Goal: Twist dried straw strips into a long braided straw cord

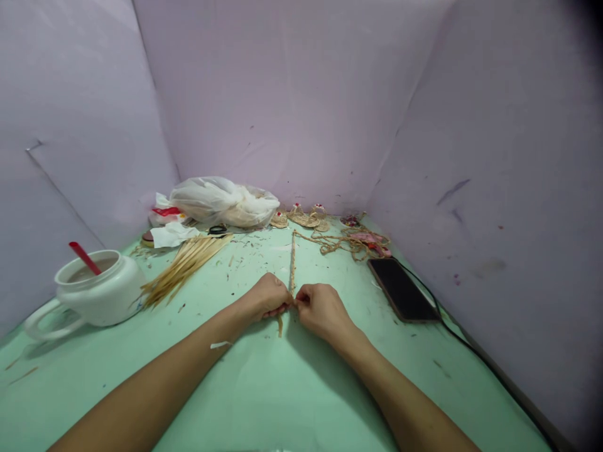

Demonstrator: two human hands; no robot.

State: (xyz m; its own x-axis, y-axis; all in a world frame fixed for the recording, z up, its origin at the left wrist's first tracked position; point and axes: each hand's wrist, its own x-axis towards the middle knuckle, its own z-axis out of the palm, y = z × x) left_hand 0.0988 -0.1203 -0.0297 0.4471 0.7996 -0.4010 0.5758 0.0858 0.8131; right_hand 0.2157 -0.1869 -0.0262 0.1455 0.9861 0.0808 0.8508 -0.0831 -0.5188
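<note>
At frame centre, the left hand (pixel 267 297) and right hand (pixel 321 309) meet on a braided cord (pixel 292 263) running toward the back wall. A pot (pixel 97 289) sits far left, straw bundle (pixel 181 267) beside it; phone (pixel 402 289) lies right, plastic bag (pixel 223 201) behind.

Mint-green table (pixel 264 389); lilac walls (pixel 292 94); white pot (pixel 101 289) at nine o'clock, red spoon (pixel 85 257); black phone (pixel 401 289) at three; tan cord (pixel 292 263).

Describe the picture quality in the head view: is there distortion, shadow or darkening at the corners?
Head view: wide-angle bending curves the wall seams and stretches the forearms; the top right corner darkens; soft, even light leaves faint shadows beside the left hand and right hand on the green table; the phone screen shows no glare.
</note>
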